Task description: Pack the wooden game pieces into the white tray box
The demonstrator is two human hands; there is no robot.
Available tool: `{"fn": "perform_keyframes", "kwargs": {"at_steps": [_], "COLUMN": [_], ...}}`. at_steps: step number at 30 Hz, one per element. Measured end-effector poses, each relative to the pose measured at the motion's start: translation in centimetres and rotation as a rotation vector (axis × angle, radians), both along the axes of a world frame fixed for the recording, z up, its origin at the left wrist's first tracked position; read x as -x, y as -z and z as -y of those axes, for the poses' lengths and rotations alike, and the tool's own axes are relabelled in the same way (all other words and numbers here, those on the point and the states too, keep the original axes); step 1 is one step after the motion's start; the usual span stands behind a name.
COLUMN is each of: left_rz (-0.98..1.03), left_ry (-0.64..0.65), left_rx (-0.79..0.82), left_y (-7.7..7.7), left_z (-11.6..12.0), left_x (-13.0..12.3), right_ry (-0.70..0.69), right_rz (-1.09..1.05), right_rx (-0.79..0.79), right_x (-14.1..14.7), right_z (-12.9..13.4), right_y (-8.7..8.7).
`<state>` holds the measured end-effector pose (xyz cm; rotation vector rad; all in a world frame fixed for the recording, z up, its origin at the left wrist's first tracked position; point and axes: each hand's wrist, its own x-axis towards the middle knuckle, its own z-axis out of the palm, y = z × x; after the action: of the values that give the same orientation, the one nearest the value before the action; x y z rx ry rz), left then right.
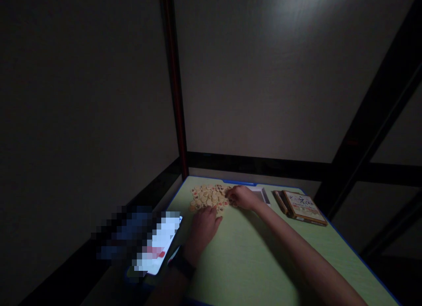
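Head cam: pile of pcs [209, 196] approx. longest sideways (some marked-side up).

Dozens of round cream pieces [206, 196], one open white box [266, 196], one glowing rectangular phone [162, 244], at least one flat brown-edged case [303, 205], one black wristwatch [183, 263] and one green desk [244, 262] are showing.

green tabletop [244, 262] with blue edging, lit-screen device [166, 241] at left, flat printed boxes [303, 205] at right, grey wall panels [263, 86] behind, dark corner post [175, 86]
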<state>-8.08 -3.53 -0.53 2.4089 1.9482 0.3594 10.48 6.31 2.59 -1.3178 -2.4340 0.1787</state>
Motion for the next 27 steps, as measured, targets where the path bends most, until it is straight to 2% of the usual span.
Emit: {"fn": "perform_keyframes", "kwargs": {"at_steps": [3, 7, 13, 17, 19, 23, 25, 27], "left_rz": [-0.024, -0.047, -0.038, -0.043, -0.042, -0.042, -0.042, -0.044], "left_ry": [0.043, 0.037, 0.068, 0.061, 0.056, 0.059, 0.057, 0.049], "left_rx": [0.012, 0.035, 0.029, 0.023, 0.024, 0.027, 0.025, 0.020], "left_y": [0.0, 0.1, 0.1, 0.2, 0.2, 0.2, 0.2, 0.2], "left_z": [0.0, 0.0, 0.0, 0.0, -0.1, -0.1, 0.0, 0.0], "left_x": [-0.2, -0.4, -0.3, -0.3, -0.3, -0.3, -0.2, -0.2], "right_ry": [-0.009, 0.016, 0.022, 0.026, -0.002, -0.122, -0.095, -0.004], "right_rz": [0.127, 0.230, 0.278, 0.267, 0.200, -0.114, -0.222, -0.286], "right_rx": [-0.005, -0.024, -0.039, -0.040, -0.034, -0.001, 0.034, 0.076], "right_x": [0.1, 0.8, 1.7, 1.5, 1.3, 1.0, 1.0, 1.0], "right_z": [0.1, 0.4, 1.4, 3.0, 4.0, 5.2, 5.3, 5.2], "right_y": [-0.3, -0.1, 0.0, 0.1, 0.5, 2.2, 3.0, 3.5]}}
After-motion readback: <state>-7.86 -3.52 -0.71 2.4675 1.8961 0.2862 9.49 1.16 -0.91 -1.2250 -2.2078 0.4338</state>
